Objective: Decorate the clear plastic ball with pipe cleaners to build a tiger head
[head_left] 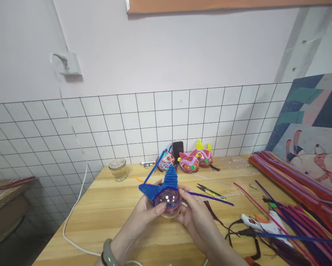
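Note:
Above the table I hold a clear plastic ball (168,213) between both hands. Two blue ears of coiled pipe cleaner, one upright (170,178) and one leaning left (149,190), are on its far side. My left hand (151,211) wraps the ball's left side, thumb on its front. On the right side, my right hand (192,207) grips the ball and its fingertips meet a purple pipe cleaner (210,197) that runs along the ball and sticks out to the right. A straight blue pipe cleaner (154,167) rises from the left ear.
Finished colourful animal balls (188,162) and a phone (178,149) stand by the tiled wall. A glass jar (118,170) is at back left. Tweezers (210,191), a white glue gun (266,224) with cable, and heaps of pipe cleaners (290,181) lie at right.

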### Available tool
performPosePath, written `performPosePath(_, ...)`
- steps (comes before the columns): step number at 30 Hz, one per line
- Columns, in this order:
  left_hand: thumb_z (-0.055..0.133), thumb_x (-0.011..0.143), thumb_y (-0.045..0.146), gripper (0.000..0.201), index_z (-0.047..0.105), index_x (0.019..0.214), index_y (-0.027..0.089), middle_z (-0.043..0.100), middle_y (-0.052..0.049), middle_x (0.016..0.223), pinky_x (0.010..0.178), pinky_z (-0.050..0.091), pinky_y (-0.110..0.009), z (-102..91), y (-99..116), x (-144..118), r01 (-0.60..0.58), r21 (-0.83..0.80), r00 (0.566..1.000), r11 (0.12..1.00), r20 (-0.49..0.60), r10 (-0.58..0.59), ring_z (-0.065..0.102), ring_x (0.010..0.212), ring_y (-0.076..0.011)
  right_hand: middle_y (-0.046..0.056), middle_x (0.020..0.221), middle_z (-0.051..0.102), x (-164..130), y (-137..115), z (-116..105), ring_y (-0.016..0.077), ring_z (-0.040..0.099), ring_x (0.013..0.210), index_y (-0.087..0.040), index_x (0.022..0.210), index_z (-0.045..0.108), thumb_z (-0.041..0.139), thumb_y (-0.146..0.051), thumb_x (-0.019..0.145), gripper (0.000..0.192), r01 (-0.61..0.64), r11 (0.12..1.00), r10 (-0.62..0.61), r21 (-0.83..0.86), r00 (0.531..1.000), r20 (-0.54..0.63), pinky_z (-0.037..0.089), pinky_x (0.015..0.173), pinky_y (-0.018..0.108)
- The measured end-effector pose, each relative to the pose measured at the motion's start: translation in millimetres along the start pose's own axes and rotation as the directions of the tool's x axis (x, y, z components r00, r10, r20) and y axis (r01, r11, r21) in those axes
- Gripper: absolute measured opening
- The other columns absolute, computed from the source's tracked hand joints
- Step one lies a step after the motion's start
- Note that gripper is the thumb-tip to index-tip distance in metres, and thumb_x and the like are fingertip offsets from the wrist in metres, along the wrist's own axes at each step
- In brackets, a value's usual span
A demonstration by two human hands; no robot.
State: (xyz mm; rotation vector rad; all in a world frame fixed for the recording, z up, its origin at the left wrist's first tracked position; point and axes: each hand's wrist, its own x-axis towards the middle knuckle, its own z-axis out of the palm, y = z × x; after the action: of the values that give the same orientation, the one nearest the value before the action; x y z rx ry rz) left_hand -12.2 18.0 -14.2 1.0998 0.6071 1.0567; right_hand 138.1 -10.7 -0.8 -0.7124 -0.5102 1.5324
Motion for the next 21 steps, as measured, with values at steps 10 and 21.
performPosePath(10,0.077,0.067,0.033,0.051,0.062,0.114,0.019,0.065,-0.013,0.122,0.099,0.040,-0.045,5.2,6.0,-1.3,-0.007,0.040,1.000,0.999,-0.008,0.007,0.055,0.117,-0.0330,0.000,0.079,0.069,-3.7,-2.2,1.8,0.0148,0.062,0.066,-0.021,0.090,0.056,0.077,-0.031,0.069,0.032,-0.010,1.000,0.010,-0.003,1.000,0.002,0.052,0.061,0.029)
performPosePath(21,0.078,0.064,0.039,0.056,0.064,0.113,0.017,0.063,-0.016,0.125,0.100,0.039,-0.047,8.7,4.9,0.6,-0.010,0.048,0.994,0.999,0.108,0.005,0.054,0.118,-0.0346,0.002,0.080,0.070,-2.5,-1.3,1.1,0.0161,0.063,0.068,-0.021,0.087,0.056,0.077,-0.032,0.067,0.032,-0.006,1.000,0.006,0.000,1.000,-0.019,0.051,0.060,0.028)
